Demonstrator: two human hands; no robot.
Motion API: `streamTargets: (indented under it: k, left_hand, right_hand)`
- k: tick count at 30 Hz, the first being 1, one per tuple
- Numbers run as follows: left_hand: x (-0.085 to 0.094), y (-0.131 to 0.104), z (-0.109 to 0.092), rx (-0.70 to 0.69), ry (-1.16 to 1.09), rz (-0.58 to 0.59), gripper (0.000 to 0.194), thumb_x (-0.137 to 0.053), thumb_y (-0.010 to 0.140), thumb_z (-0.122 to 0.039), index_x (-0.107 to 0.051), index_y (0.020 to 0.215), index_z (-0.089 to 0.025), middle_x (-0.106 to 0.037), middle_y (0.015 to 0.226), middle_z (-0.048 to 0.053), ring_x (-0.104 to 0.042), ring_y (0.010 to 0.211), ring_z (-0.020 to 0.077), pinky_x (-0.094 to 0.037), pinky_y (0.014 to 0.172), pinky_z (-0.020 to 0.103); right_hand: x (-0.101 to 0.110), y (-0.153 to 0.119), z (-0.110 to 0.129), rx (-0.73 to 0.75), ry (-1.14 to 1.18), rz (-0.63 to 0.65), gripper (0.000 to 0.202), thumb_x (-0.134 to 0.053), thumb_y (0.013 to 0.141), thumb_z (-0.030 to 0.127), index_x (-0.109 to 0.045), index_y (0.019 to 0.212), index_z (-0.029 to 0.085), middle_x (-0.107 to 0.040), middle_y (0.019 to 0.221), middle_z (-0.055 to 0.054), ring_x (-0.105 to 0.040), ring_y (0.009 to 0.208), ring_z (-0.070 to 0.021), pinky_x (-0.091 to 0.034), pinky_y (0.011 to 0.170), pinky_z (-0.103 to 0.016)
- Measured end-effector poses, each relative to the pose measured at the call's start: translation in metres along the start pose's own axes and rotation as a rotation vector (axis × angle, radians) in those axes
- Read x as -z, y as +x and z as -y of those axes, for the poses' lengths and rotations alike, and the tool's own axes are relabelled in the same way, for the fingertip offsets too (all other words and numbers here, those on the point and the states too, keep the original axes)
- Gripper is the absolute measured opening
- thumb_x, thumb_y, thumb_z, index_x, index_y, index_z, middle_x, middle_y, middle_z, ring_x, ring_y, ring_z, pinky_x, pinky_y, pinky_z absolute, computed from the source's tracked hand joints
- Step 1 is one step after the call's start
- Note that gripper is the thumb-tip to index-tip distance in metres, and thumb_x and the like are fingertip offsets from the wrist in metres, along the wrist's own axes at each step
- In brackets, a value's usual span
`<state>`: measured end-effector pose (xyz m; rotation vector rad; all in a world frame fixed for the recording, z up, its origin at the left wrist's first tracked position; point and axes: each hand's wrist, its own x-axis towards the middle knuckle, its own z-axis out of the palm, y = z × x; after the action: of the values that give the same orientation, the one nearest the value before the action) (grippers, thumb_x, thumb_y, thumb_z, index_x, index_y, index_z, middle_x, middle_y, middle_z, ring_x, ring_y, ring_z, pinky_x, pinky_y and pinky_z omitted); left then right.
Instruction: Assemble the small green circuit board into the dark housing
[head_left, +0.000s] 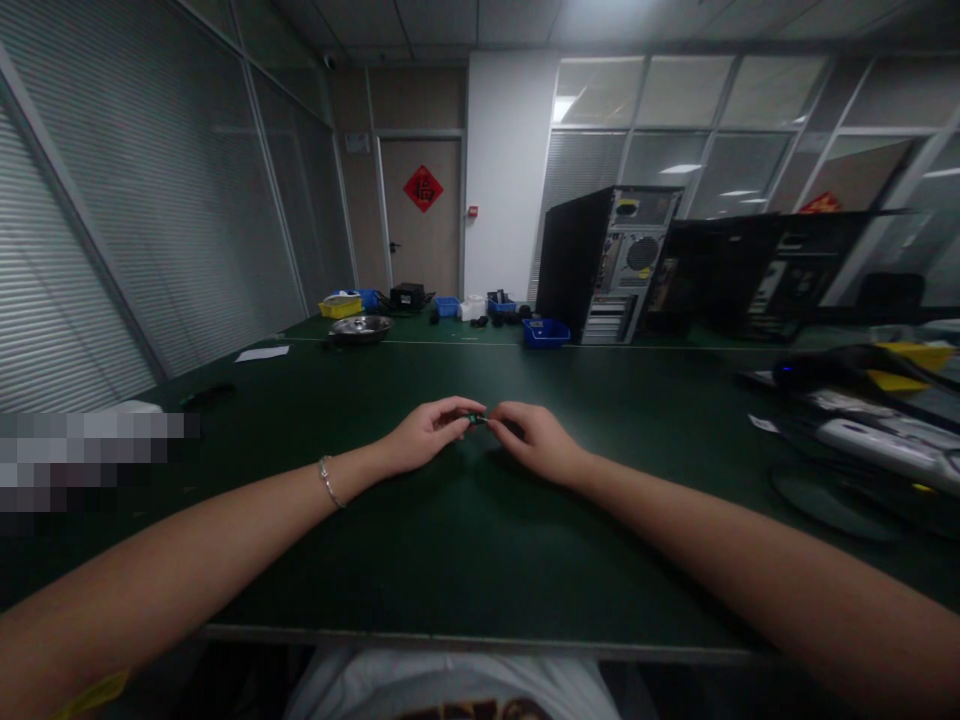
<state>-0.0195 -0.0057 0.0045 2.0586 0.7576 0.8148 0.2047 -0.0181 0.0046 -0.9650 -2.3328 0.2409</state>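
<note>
Above the middle of the dark green table, my left hand pinches a small green part between thumb and fingers. A thin, light-coloured end of the part points to the right. My right hand has its thumb and index finger closed at that thin end, and the two hands almost meet there. The part is too small to make out in detail. A silver bracelet is on my left wrist.
Toward the back left are a round metal dish and a yellow bin. A blue bin sits by a black computer tower. Cables and a white power strip lie at the right. White paper lies left.
</note>
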Motion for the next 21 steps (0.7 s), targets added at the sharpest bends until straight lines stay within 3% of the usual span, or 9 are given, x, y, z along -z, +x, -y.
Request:
streamTargets:
  k: [4,9,21]
  left_hand:
    - [-0.0011,-0.0013,0.0001,-0.031,0.097,-0.02,0.035,-0.045,0.093,-0.033,-0.058,0.123,-0.019,-0.062,0.105,0.007,-0.057,0.084,0.0163,-0.046,0.075,0.028]
    - [0.0,-0.0019,0.0021,-0.093,0.308,-0.023,0.033,-0.056,0.088,-0.032,-0.061,0.118,-0.022,-0.063,0.104,0.006,-0.057,0.082,0.0172,-0.045,0.07,0.027]
    - [-0.001,-0.0023,-0.0035,-0.189,0.455,-0.07,0.027,-0.054,0.09,-0.029,-0.065,0.113,-0.023,-0.062,0.101,0.006,-0.058,0.091,0.0186,-0.045,0.081,0.029]
  right_hand:
    - [0.0014,-0.0001,0.0016,-0.008,-0.011,0.02,0.017,-0.047,0.093,0.025,-0.062,0.093,0.018,-0.064,0.087,-0.005,-0.057,0.077,-0.016,-0.041,0.067,-0.025]
    - [0.001,-0.0011,0.001,0.005,-0.023,0.052,0.018,-0.047,0.093,0.026,-0.063,0.093,0.018,-0.064,0.086,-0.005,-0.057,0.076,-0.0158,-0.041,0.067,-0.025]
    - [-0.0012,-0.0013,-0.0003,0.016,-0.053,0.063,0.019,-0.047,0.093,0.026,-0.064,0.094,0.018,-0.064,0.089,-0.005,-0.057,0.077,-0.0155,-0.041,0.068,-0.025]
